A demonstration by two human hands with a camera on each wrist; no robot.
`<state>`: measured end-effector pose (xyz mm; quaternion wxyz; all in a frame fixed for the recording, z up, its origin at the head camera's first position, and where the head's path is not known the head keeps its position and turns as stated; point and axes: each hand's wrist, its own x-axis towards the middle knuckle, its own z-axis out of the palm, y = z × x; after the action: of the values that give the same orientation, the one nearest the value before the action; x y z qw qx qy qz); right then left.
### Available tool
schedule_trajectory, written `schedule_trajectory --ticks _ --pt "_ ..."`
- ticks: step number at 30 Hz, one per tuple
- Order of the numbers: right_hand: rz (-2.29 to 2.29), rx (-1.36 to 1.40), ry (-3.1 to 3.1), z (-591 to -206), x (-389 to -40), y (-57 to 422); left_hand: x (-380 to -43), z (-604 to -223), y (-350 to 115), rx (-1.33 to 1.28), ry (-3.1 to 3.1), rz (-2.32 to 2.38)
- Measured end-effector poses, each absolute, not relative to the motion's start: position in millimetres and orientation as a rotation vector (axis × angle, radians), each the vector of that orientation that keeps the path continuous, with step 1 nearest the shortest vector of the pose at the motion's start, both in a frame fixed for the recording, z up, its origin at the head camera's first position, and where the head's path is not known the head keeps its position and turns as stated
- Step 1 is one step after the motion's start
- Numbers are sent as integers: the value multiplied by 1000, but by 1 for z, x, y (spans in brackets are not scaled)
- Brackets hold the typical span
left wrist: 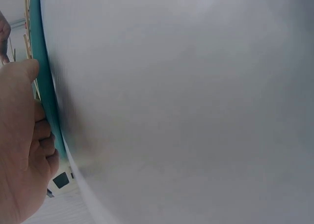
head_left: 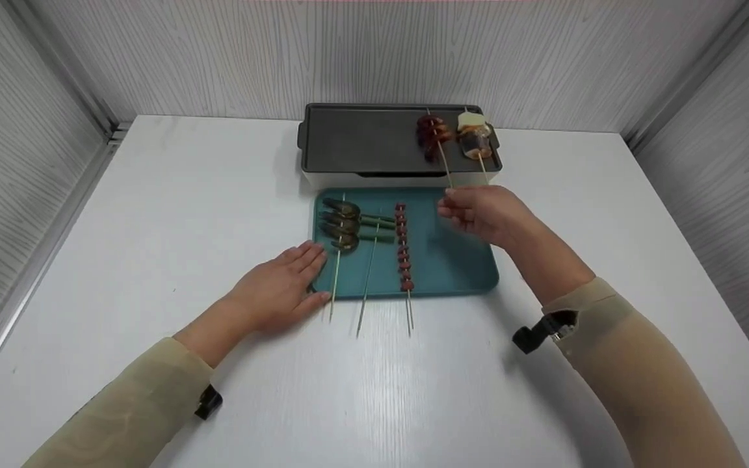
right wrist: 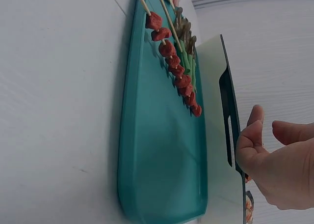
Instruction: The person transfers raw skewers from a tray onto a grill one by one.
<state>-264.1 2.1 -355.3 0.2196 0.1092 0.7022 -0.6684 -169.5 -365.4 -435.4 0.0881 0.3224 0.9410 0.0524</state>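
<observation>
My right hand (head_left: 484,211) is at the lower end of a skewer of dark red pieces (head_left: 433,133) lying on the black griddle (head_left: 361,140). A gap shows between its thumb and bent fingers in the right wrist view, and I see no stick in it. Beside that lies a skewer of pale and brown chunks (head_left: 475,138), its lower end close to the hand. My left hand (head_left: 280,289) rests with extended fingers against the left edge of the teal tray (head_left: 446,260). On the tray are a skewer of brown curved pieces (head_left: 342,224), one of green stalks (head_left: 378,231), and one of small red pieces (head_left: 403,250).
The griddle's white base (head_left: 335,181) stands directly behind the tray on a white table (head_left: 361,403). Bare stick ends stick out over the tray's front edge. Pale wood-grain panels (head_left: 218,58) enclose the table at the back and both sides.
</observation>
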Motion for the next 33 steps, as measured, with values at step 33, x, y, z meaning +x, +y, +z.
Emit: schedule_trajectory --ticks 33 --pt "-1693 150 1651 -410 -136 0 -170 -435 -366 971 2791 162"
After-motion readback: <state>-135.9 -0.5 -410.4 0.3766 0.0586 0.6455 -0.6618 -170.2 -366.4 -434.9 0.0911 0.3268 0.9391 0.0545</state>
